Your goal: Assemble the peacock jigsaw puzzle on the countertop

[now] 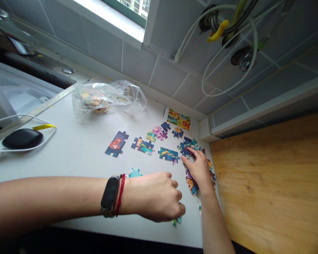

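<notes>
My left hand (159,197) is closed in a fist, knuckles up, above the white counter; what it holds, if anything, is hidden. On that wrist are a black fitness band and a red cord. Around its wrist and knuckles, light-blue jigsaw pieces (134,173) partly show. My right hand (200,167) reaches into a pile of dark-blue jigsaw pieces (192,141), thumb and forefinger apart at a blue piece (183,150). Left of it lie a joined strip with a yellow figure (169,154), another joined group (143,145), pink pieces (159,132) and a red-figure panel (117,144).
A picture card (178,119) lies by the wall. Behind the puzzle is a clear plastic bag (108,97) of pieces. A black device (22,138) with a white cable sits left, near the sink (66,79). A wooden board (270,169) borders the counter on the right.
</notes>
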{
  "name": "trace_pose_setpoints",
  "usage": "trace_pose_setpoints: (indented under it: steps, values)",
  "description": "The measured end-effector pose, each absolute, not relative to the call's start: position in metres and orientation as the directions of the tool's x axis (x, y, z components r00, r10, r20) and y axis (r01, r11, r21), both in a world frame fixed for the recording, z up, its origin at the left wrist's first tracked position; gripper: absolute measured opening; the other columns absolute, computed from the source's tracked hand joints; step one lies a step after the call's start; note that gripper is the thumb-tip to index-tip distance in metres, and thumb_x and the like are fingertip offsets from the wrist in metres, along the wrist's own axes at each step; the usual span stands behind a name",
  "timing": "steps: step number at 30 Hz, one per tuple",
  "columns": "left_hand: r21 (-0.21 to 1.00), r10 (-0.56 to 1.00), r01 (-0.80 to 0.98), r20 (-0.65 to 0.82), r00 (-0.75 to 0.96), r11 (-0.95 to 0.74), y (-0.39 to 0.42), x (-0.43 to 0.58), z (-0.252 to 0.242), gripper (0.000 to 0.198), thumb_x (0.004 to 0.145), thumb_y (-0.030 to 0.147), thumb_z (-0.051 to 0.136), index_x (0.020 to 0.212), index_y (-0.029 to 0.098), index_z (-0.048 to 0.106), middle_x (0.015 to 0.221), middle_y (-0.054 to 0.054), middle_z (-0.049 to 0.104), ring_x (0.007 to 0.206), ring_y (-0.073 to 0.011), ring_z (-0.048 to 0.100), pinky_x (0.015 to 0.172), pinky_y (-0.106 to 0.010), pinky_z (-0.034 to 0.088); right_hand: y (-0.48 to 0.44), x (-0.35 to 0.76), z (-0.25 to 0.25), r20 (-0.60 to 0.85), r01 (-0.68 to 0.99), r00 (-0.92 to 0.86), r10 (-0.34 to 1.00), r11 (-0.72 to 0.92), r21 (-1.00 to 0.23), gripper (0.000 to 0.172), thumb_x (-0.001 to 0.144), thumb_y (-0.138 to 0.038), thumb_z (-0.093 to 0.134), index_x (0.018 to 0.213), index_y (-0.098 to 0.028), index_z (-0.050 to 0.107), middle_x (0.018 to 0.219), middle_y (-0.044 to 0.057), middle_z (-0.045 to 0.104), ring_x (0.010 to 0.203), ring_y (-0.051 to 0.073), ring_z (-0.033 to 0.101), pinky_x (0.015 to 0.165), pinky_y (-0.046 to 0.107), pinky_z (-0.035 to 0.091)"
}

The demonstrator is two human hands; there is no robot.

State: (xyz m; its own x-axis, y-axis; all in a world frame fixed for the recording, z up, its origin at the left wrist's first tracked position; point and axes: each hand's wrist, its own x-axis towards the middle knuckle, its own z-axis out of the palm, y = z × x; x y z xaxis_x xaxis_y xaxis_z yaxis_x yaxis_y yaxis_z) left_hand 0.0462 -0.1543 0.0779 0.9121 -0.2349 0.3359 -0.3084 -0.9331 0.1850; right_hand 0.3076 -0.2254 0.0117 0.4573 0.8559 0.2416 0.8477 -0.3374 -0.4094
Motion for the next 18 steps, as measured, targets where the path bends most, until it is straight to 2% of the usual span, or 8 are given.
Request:
trace_pose_setpoints:
  steps: [6,11,15,18]
  values:
    - [0.203,-0.21,-0.275,0.292,0.933,-0.94,-0.154,0.046,0.075,0.013,0.095,0.027,0.073,0.085,0.022,0.067,0.073,-0.003,0.069,0.067,-0.0219,0.066,0.057,-0.038,0.041,-0.225,0.309,0.016,0.246,0.814,0.512,0.823,-0.374,-0.444,0.047,0.081,-0.049,0.075,0.119,-0.021,0.078,0.114,0.013,0.074,0.104,0.033,0.069,0.098,0.05,0.054]
    - [0.218,-0.187,-0.257,0.294,0.937,-0.942,-0.153,0.046,0.074,0.013,0.093,0.028,0.076,0.084,0.022,0.068,0.072,-0.002,0.069,0.066,-0.0225,0.066,0.056,-0.038,0.041,-0.227,0.319,0.019,0.328,0.784,0.592,0.736,-0.43,-0.448,0.043,0.085,-0.044,0.066,0.117,-0.017,0.078,0.102,0.013,0.072,0.098,0.032,0.069,0.096,0.051,0.054]
    - [0.231,-0.172,-0.237,0.272,0.947,-0.944,-0.153,0.046,0.071,0.011,0.093,0.029,0.076,0.086,0.023,0.069,0.073,-0.002,0.071,0.067,-0.0243,0.067,0.057,-0.04,0.043,-0.224,0.314,0.017,0.346,0.852,0.47,0.812,-0.315,-0.418,0.043,0.093,-0.048,0.063,0.12,-0.019,0.079,0.116,0.015,0.071,0.112,0.033,0.066,0.105,0.051,0.051]
    - [0.234,-0.157,-0.22,0.262,0.952,-0.947,-0.153,0.046,0.068,0.014,0.093,0.033,0.076,0.086,0.023,0.07,0.075,-0.003,0.072,0.069,-0.0249,0.068,0.059,-0.039,0.045,-0.221,0.305,0.012,0.282,0.892,0.355,0.891,-0.232,-0.388,0.045,0.098,-0.053,0.061,0.126,-0.021,0.079,0.132,0.015,0.071,0.126,0.034,0.06,0.113,0.054,0.046]
